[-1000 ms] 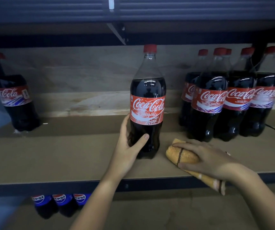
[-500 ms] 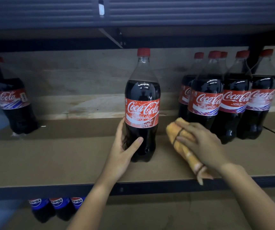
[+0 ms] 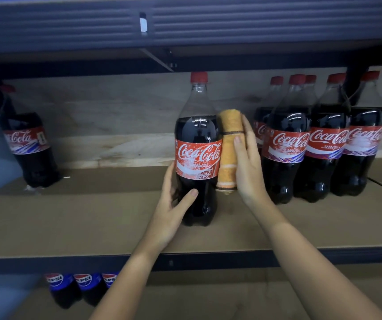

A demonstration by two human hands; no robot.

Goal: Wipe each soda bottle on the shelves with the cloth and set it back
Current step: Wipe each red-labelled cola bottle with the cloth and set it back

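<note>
Fingers of the left hand (image 3: 173,204) curled round the lower body of the soda bottle (image 3: 198,155), thumb across its front and the other fingers behind; those of the right hand (image 3: 246,162) lay nearly straight, pressing the cloth (image 3: 228,148) flat against the bottle's right side.

Largest in view was the shelf (image 3: 93,218), a brown board with a dark metal front edge, backed by a pale wooden panel. On it the held bottle stood upright near the middle, red cap on top, red Coca-Cola label facing out.

To its right a cluster of Coca-Cola bottles (image 3: 323,144) stood close together, touching one another, just beside the right hand. A lone Coca-Cola bottle (image 3: 27,146) stood well apart at the far left.

The cloth, orange with dark and pale stripes, was rolled or folded lengthwise and stood upright between bottle and palm, reaching from the bottle's shoulder down below its label.

Below the shelf's edge, three blue-labelled Pepsi bottles (image 3: 81,287) showed side by side on the lower level.
</note>
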